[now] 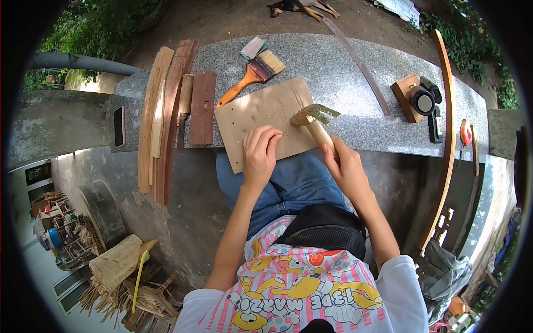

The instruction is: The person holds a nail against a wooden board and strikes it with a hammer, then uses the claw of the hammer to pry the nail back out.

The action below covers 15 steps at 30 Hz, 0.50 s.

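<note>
My right hand (348, 166) is wrapped round the wooden handle of a claw hammer (319, 134). The hammer's head is over the right part of a thin wooden board (239, 125), its claw pointing right. This board rests partly on the stone bench and partly above my lap, with a few small dark holes along its left side. Over the board's lower middle, my left hand (260, 154) is closed, thumb and fingertips together; whatever they pinch, if anything, is too small to make out. Faint pencil curves show on the board near the hammer head.
On the speckled stone bench (311, 53) lie a paintbrush (247, 83), long wood strips (176, 105), a reddish wood block (203, 108), a chisel-like tool (185, 97) and a phone (119, 126). Rightward are a metal ruler (363, 69), a dark tool (423, 102) and a tape measure (465, 133).
</note>
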### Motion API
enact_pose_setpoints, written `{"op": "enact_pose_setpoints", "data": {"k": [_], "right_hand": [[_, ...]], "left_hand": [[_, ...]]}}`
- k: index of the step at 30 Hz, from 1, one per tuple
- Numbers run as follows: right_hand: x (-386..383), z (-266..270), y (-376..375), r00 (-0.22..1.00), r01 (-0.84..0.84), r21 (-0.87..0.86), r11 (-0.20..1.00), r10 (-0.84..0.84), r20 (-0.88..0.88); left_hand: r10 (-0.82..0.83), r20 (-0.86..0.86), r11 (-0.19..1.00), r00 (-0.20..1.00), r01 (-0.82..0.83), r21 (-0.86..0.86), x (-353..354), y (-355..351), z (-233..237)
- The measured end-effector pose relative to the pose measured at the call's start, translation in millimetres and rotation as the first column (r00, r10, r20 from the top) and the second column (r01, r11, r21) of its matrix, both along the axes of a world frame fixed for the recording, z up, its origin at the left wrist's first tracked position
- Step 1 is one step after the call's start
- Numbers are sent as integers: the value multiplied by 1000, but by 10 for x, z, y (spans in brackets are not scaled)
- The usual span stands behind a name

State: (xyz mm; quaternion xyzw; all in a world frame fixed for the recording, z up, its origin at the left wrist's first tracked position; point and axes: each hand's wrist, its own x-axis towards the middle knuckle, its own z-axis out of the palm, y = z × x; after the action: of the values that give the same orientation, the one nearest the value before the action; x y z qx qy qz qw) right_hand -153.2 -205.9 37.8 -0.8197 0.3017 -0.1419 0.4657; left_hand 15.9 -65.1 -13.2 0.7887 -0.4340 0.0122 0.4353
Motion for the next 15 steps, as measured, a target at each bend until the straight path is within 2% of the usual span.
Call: {"op": "enact_pose_setpoints", "data": {"k": [15], "right_hand": [[14, 62, -3, 999, -3, 36, 999, 4, -44]], "left_hand": [[8, -2, 1000, 1000, -8, -7, -6, -4, 12]]}}
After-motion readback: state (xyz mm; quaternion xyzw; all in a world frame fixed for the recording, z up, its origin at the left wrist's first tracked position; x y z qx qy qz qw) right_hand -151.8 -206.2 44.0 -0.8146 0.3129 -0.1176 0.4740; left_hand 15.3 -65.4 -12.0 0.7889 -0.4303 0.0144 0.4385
